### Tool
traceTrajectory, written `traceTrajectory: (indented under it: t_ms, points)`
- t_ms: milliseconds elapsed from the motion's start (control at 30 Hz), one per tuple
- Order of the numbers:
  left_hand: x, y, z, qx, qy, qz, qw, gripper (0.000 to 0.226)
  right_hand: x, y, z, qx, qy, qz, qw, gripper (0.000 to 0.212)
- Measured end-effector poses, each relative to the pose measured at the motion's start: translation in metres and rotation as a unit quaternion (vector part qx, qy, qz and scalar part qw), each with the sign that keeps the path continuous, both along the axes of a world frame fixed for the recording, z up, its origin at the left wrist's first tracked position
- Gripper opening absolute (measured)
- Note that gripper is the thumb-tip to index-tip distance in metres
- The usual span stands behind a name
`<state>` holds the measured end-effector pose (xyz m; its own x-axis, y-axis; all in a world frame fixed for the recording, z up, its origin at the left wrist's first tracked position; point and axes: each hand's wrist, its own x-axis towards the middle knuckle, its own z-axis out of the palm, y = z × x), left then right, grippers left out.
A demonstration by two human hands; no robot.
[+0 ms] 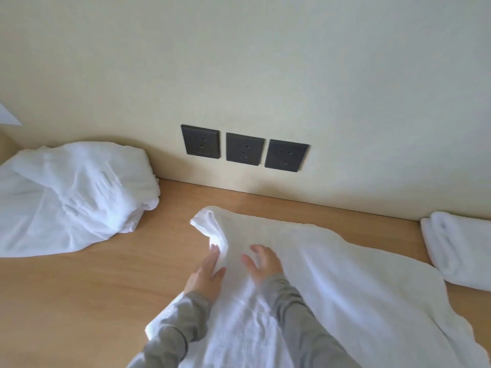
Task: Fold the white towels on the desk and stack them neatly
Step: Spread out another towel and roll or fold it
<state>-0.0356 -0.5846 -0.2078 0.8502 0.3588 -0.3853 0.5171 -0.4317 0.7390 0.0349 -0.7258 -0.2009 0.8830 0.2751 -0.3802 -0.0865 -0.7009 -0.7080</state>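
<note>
A large white towel (345,282) lies spread over the wooden desk (93,288) in front of me, its left edge raised in a fold. My left hand (206,273) pinches that left edge between thumb and fingers. Just to the right, my right hand (263,264) rests on top of the same towel with thumb spread and fingers bent down; it is blurred. A crumpled heap of white towels (71,197) sits at the far left. A folded white towel (459,251) lies at the right edge against the wall.
The cream wall (265,62) rises directly behind the desk and carries three dark power sockets (244,150) just above the desktop. Bare wood shows between the crumpled heap and the spread towel.
</note>
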Motion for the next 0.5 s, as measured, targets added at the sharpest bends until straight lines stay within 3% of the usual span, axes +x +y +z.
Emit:
traceTrajectory:
  t_ms: [100, 200, 333, 433, 500]
  points:
    - [-0.002, -0.007, 0.008, -0.029, -0.054, -0.057, 0.997, 0.054, 0.002, 0.057, 0.012, 0.104, 0.043, -0.087, 0.99, 0.037]
    - [-0.003, -0.004, 0.011, -0.081, -0.07, -0.079, 0.991, 0.053, 0.011, 0.078, 0.017, 0.102, -0.009, -0.157, 0.982, 0.023]
    - [0.012, 0.013, 0.015, -0.28, -0.041, 0.093, 0.955, 0.016, 0.018, 0.07, 0.016, 0.161, 0.011, -0.262, 0.951, 0.03]
    - [0.037, 0.027, 0.019, -0.335, -0.026, 0.173, 0.926, 0.02, 0.011, 0.062, 0.017, 0.207, 0.019, -0.261, 0.943, 0.035]
    - [0.053, 0.023, 0.031, -0.323, -0.045, 0.158, 0.932, 0.022, 0.006, 0.059, 0.019, 0.217, 0.013, -0.247, 0.944, 0.04]
